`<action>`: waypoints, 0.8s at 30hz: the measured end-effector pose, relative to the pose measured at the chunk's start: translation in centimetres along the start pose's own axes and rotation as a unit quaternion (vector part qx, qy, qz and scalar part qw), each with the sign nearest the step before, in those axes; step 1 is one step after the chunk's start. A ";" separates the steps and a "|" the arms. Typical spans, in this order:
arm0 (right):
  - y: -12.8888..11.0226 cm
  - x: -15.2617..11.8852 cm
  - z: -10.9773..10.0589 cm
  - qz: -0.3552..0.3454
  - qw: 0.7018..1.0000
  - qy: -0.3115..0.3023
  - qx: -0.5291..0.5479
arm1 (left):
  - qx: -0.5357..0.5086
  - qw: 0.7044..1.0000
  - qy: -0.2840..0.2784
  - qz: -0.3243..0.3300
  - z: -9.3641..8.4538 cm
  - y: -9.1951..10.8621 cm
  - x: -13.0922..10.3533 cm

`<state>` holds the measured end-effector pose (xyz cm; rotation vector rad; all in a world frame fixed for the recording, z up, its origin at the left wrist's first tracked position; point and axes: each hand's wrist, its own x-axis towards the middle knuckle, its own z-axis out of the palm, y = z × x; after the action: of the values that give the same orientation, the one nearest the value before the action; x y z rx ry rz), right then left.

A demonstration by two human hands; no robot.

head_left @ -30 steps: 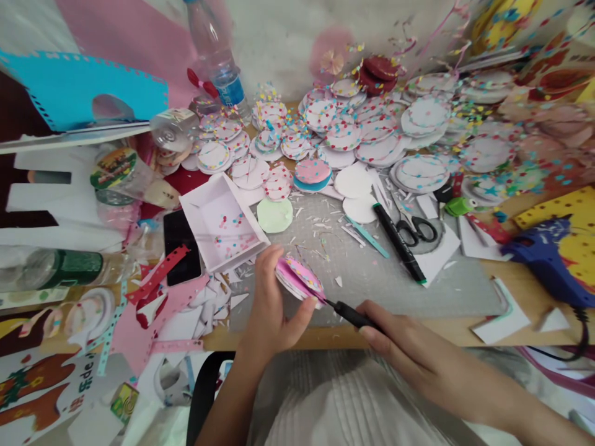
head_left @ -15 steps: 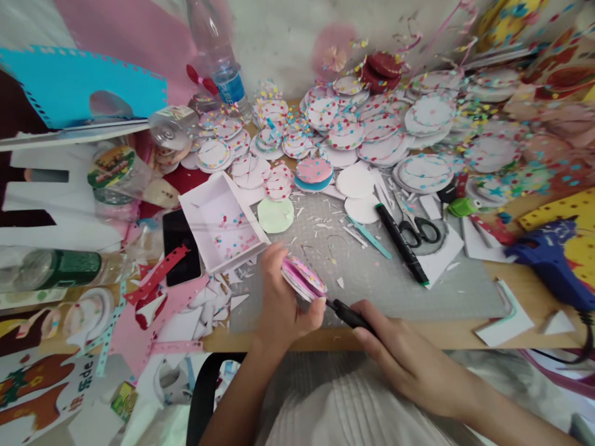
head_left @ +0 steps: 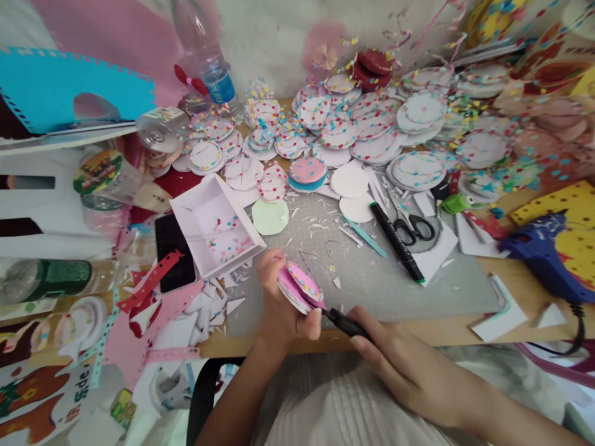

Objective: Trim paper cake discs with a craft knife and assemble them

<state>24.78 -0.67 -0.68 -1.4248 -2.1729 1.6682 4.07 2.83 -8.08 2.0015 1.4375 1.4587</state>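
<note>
Layers of the pink disc (head_left: 300, 286) have tipped a little within the last half second, so that more pink shows in the gap between its upper and lower rounds, and the thumb of the left hand (head_left: 283, 303) has curled lower along the near rim. The black-handled tool (head_left: 348, 323) was at that same rim before and is there now, which I take to mean the left hand is adjusting the piece while the work stays on one spot. From where I stand, I can't tell whether the tool's thin tip goes in between the layers. The left hand grips the disc by its edges, above the front of the grey mat (head_left: 372, 288); the right hand (head_left: 388, 353) is closed around the tool's smooth, dull handle. The disc looks like stiff paper, rounded and dotted with colour along its top. Beyond it lie a flat, pale green round (head_left: 269, 217), a crisp-folded white box (head_left: 198, 207) with loose confetti inside, a glossy black marker (head_left: 397, 243) and scissors (head_left: 421, 228) with looped black handles, among thin slivers of white scrap.
</note>
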 end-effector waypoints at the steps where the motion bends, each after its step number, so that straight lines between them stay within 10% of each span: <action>1: 0.0 0.0 0.1 0.003 1.000 -0.004 -0.009 | -0.005 1.000 0.002 -0.002 0.0 -0.1 0.0; 24: 0.0 -0.1 0.8 0.072 0.997 -0.026 -0.024 | -0.004 1.000 -0.002 -0.007 0.4 0.4 0.2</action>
<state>24.36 -1.32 -0.98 -1.6046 -2.2001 1.7273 4.59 2.92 -7.85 1.9834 1.4390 1.4528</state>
